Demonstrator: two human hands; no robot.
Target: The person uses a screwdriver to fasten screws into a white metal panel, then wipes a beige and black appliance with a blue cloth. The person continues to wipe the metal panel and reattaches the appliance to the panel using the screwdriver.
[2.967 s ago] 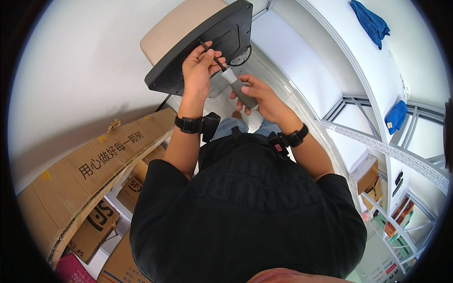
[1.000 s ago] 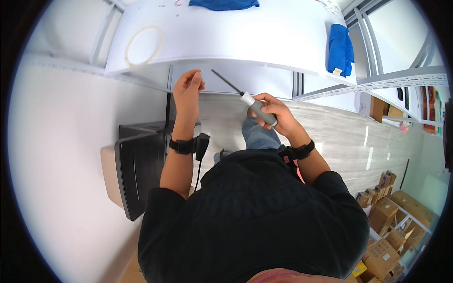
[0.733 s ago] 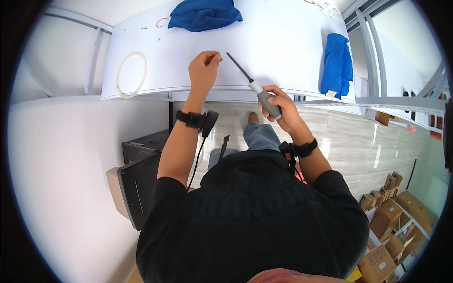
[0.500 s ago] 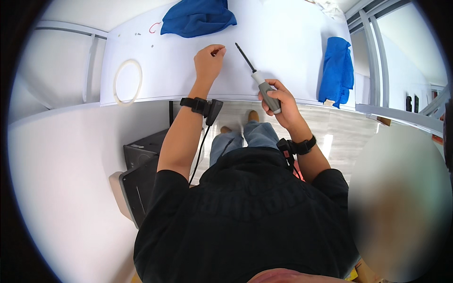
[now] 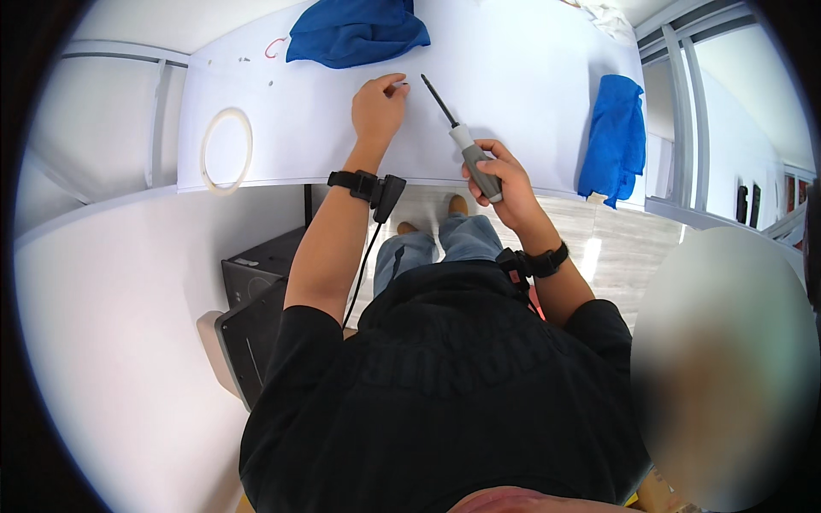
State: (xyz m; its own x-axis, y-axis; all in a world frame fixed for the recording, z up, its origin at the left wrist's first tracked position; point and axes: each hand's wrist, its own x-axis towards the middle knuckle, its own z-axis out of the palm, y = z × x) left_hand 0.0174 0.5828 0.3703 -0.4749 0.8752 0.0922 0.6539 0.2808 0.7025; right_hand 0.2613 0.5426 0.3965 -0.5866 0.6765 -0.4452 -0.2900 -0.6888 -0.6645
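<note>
My right hand [image 5: 499, 178] is wrapped round the grey handle of a screwdriver [image 5: 483, 173]. Its dark shaft points up and left over the white table [image 5: 513, 94], with the tip a short way right of my left hand. My left hand [image 5: 378, 107] is raised over the table, thumb and forefinger brought close together. A tiny dark spot shows at those fingertips, too small to name. Tip and fingertips are apart.
A blue cloth [image 5: 357, 34] lies bunched at the far side, and another blue cloth [image 5: 612, 137] lies folded at the right edge. A pale ring [image 5: 205, 154] is at the left front. Several small bits and a red curved piece [image 5: 272, 49] lie far left.
My left fingertips have parted slightly and now show a tiny dark spot. The screwdriver has shifted a little left and up with my right hand.
</note>
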